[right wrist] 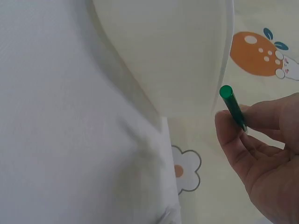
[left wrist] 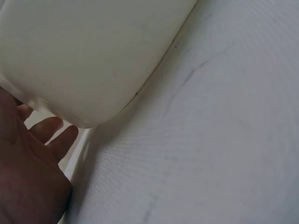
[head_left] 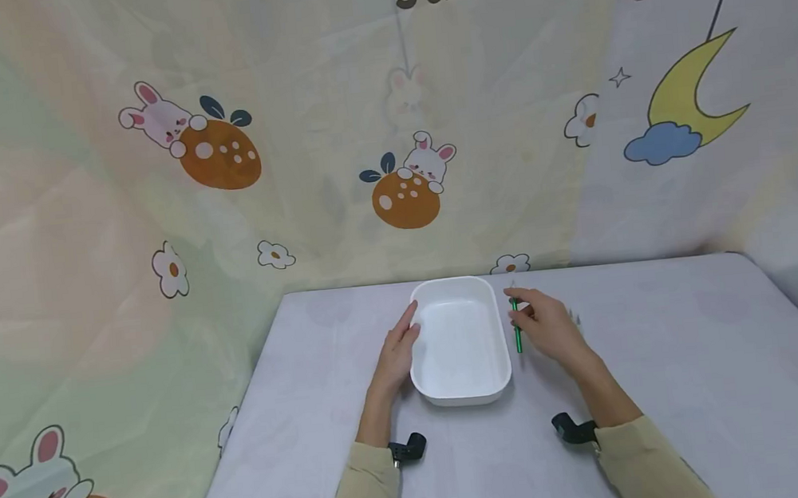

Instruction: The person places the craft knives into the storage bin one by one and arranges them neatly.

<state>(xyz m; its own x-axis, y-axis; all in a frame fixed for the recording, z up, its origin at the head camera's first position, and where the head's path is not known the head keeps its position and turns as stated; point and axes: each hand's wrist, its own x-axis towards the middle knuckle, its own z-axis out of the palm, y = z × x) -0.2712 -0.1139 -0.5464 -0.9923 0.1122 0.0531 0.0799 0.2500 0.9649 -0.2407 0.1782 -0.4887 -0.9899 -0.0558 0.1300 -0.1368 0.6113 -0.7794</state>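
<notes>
A white rectangular tray (head_left: 458,347) with rounded corners and raised sides sits on the table. My left hand (head_left: 396,353) is at its left side, fingertips right at the rim. In the left wrist view the fingers (left wrist: 64,142) look fairly straight beside the tray wall (left wrist: 93,56). Just off the tray's right side, my right hand (head_left: 547,327) pinches a slim green pen-like stick (head_left: 519,340) between thumb and fingers. Its round green end points toward me; the far end looks pale. The right wrist view shows the stick (right wrist: 232,104) close to the tray wall (right wrist: 173,60).
Partly hidden behind my right wrist, small greenish things (head_left: 576,320) lie on the white-covered table (head_left: 706,364). A printed cloth backdrop (head_left: 330,127) hangs along the table's far edge. Each wrist wears a small black camera (head_left: 408,448).
</notes>
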